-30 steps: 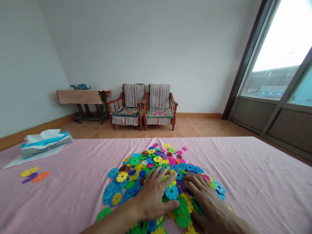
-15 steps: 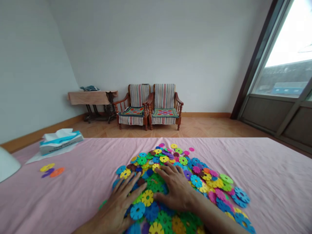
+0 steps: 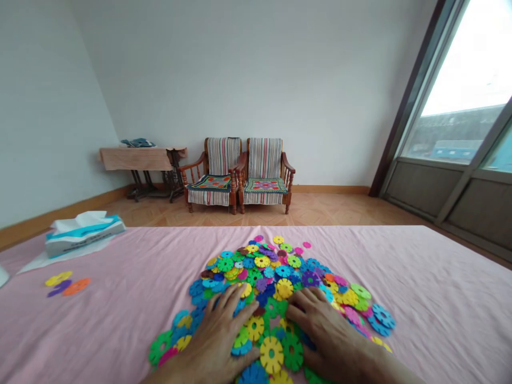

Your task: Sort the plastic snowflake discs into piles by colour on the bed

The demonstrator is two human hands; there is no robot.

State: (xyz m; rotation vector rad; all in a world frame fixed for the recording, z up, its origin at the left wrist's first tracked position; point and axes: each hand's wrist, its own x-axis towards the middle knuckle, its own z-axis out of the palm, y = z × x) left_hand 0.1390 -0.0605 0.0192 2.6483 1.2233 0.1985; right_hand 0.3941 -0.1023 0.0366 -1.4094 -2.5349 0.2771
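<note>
A wide heap of notched plastic discs [image 3: 271,354] in yellow, green, blue, pink and purple spreads over the pink cloth in front of me. My left hand [image 3: 222,332] rests palm down on the heap's left part, fingers spread and pointing forward. On the right side of the heap lies my right hand [image 3: 321,326], also palm down, its fingers apart and slightly bent. Between the two hands several discs show, among them a green disc [image 3: 293,352]. Neither hand grips a disc that I can see; the discs under the palms are hidden.
On the pink cloth [image 3: 132,298] at the left sit an orange disc [image 3: 77,286], a purple one and a yellow one. A tissue pack [image 3: 85,234] stands behind them. Beyond the table edge are two wooden armchairs [image 3: 264,184] and a cloth-covered stand [image 3: 138,160].
My hands have moved apart: the left slightly right in view, the right farther right and nearer me. More discs show between and ahead of them. The whole view has shifted a little.
</note>
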